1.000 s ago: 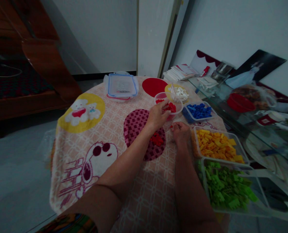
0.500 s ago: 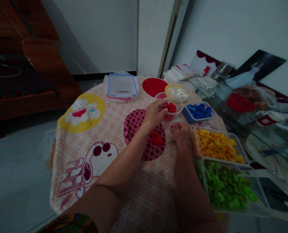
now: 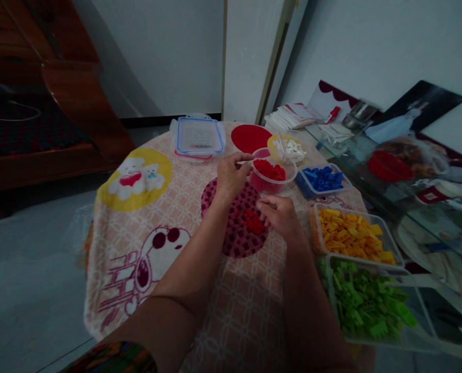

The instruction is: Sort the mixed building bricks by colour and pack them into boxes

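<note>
My left hand (image 3: pixel 233 177) is at the left side of a clear round bowl (image 3: pixel 256 184) of red toy bricks (image 3: pixel 268 170). Its thumb and forefinger are apart near the rim; whether they touch it I cannot tell. My right hand (image 3: pixel 280 213) is closed in a pinch just right of a small pile of red bricks (image 3: pixel 253 221) on the cloth's maroon checked circle. What sits in the pinch, if anything, is too small to make out. A single red piece (image 3: pixel 236 213) lies left of the pile.
Tubs of blue bricks (image 3: pixel 323 178), yellow bricks (image 3: pixel 349 233) and green bricks (image 3: pixel 366 300) line the table's right side. White bricks (image 3: pixel 294 150) lie behind the bowl. A blue-rimmed lidded box (image 3: pixel 200 135) stands at the back left. A cluttered glass-topped table (image 3: pixel 355 166) adjoins on the right.
My left hand has drawn back leftward out of the bowl to its rim. My right hand has moved left, from below the bowl to the red pile's edge.
</note>
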The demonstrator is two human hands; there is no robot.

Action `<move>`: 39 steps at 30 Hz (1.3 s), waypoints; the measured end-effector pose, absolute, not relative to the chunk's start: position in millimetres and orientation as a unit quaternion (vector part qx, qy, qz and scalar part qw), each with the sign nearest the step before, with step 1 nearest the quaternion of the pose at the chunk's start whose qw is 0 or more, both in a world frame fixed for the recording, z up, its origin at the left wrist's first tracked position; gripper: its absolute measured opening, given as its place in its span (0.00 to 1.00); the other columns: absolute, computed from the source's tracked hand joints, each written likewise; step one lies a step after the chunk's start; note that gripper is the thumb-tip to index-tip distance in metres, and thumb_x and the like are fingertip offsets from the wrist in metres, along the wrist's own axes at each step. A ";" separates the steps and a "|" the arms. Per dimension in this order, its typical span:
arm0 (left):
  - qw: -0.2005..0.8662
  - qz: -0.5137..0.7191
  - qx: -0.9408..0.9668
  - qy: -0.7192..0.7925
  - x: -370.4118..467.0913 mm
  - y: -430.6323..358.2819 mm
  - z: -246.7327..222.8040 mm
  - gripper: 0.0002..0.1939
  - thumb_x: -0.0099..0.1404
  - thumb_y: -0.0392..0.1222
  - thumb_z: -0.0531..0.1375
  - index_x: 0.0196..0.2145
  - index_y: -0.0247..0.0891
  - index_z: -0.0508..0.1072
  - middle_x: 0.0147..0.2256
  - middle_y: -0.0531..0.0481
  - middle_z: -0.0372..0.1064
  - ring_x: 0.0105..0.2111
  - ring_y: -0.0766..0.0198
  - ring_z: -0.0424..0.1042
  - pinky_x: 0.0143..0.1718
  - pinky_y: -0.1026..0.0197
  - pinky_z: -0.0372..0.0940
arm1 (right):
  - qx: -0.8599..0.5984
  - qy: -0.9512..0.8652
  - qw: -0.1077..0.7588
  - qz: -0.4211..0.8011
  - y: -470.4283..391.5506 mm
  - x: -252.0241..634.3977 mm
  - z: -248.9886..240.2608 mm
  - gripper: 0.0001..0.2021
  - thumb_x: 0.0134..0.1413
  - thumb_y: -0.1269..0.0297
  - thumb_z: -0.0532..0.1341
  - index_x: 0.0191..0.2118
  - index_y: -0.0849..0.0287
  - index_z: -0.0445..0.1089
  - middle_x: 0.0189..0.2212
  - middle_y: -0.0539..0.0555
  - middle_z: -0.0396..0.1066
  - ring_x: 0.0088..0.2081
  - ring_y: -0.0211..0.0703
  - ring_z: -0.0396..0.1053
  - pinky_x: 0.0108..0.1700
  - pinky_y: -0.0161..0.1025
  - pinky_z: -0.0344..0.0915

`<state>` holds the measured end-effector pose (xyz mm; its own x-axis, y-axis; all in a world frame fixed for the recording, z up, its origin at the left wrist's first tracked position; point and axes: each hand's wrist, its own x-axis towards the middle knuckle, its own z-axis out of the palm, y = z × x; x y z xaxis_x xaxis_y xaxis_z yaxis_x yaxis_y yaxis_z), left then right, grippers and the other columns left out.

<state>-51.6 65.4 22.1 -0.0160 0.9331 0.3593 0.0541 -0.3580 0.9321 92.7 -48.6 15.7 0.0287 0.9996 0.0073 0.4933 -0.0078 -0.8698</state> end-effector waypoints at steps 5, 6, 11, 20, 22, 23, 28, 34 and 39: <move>0.383 0.575 0.592 0.414 -50.7 63.9 23.8 0.11 0.63 0.34 0.58 0.38 0.34 0.81 0.31 0.49 0.78 0.27 0.68 0.77 0.30 0.68 0.73 | -0.501 -0.718 0.158 0.457 -61.5 65.8 33.9 0.07 0.57 0.66 0.61 0.34 0.58 0.78 0.24 0.48 0.74 0.24 0.35 0.68 0.28 0.33 0.58; 0.381 0.575 0.594 0.414 -50.5 63.7 24.0 0.11 0.63 0.34 0.58 0.38 0.35 0.81 0.30 0.49 0.78 0.27 0.68 0.77 0.30 0.68 0.72 | -0.498 -0.735 0.133 0.440 -62.0 60.7 33.8 0.08 0.57 0.69 0.61 0.30 0.59 0.77 0.23 0.48 0.73 0.25 0.35 0.67 0.29 0.33 0.57; 0.377 0.572 0.598 0.416 -50.1 64.5 22.5 0.11 0.62 0.33 0.58 0.38 0.35 0.81 0.29 0.50 0.78 0.27 0.69 0.77 0.29 0.69 0.72 | -0.545 -0.755 0.076 0.355 -57.8 50.8 28.1 0.13 0.60 0.73 0.59 0.25 0.59 0.74 0.21 0.49 0.71 0.26 0.37 0.68 0.31 0.35 0.56; 0.370 0.574 0.601 0.414 -50.9 67.8 19.8 0.11 0.62 0.34 0.58 0.38 0.36 0.81 0.30 0.50 0.79 0.27 0.69 0.77 0.29 0.69 0.72 | -0.653 -0.731 0.117 0.159 -45.9 73.4 14.0 0.13 0.63 0.71 0.56 0.32 0.58 0.78 0.33 0.57 0.79 0.36 0.45 0.73 0.39 0.38 0.60; 0.369 0.572 0.603 0.415 -50.9 67.6 20.6 0.11 0.62 0.34 0.58 0.38 0.36 0.81 0.30 0.50 0.78 0.27 0.68 0.77 0.29 0.69 0.72 | -0.670 -0.715 0.145 0.137 -43.6 77.6 9.8 0.13 0.63 0.71 0.56 0.36 0.58 0.79 0.35 0.58 0.80 0.38 0.46 0.74 0.40 0.38 0.62; 0.370 0.572 0.603 0.416 -50.7 67.4 20.9 0.12 0.62 0.34 0.58 0.37 0.36 0.81 0.30 0.50 0.79 0.27 0.68 0.77 0.29 0.69 0.72 | -0.677 -0.707 0.161 0.127 -42.9 79.4 8.5 0.13 0.62 0.72 0.56 0.38 0.58 0.80 0.36 0.59 0.80 0.39 0.47 0.75 0.42 0.39 0.63; 0.370 0.573 0.603 0.414 -51.0 66.0 21.7 0.11 0.62 0.34 0.57 0.37 0.36 0.81 0.31 0.50 0.79 0.27 0.69 0.76 0.29 0.69 0.71 | -0.680 -0.673 0.263 0.126 -43.0 81.0 11.2 0.15 0.60 0.73 0.56 0.43 0.59 0.80 0.39 0.60 0.81 0.42 0.50 0.76 0.47 0.43 0.67; 0.369 0.550 0.614 0.429 -59.3 65.9 23.7 0.10 0.61 0.35 0.58 0.35 0.36 0.81 0.28 0.50 0.78 0.26 0.67 0.76 0.30 0.67 0.71 | -0.544 -0.700 0.303 0.349 -48.8 56.8 11.3 0.12 0.63 0.66 0.58 0.45 0.56 0.80 0.37 0.53 0.80 0.37 0.44 0.76 0.43 0.40 0.71; 0.343 0.500 0.657 0.448 -64.1 64.4 25.0 0.09 0.59 0.33 0.59 0.32 0.36 0.81 0.26 0.49 0.77 0.26 0.65 0.75 0.34 0.63 0.71 | -0.529 -0.671 0.309 0.418 -45.0 50.9 -7.3 0.11 0.62 0.66 0.60 0.44 0.57 0.80 0.37 0.53 0.80 0.36 0.42 0.76 0.41 0.38 0.72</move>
<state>-64.1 64.4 25.0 0.0987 0.9319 0.3490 0.2455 -0.3627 0.8990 50.9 -45.0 -7.3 -0.2487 0.9682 -0.0279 0.4514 0.0904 -0.8877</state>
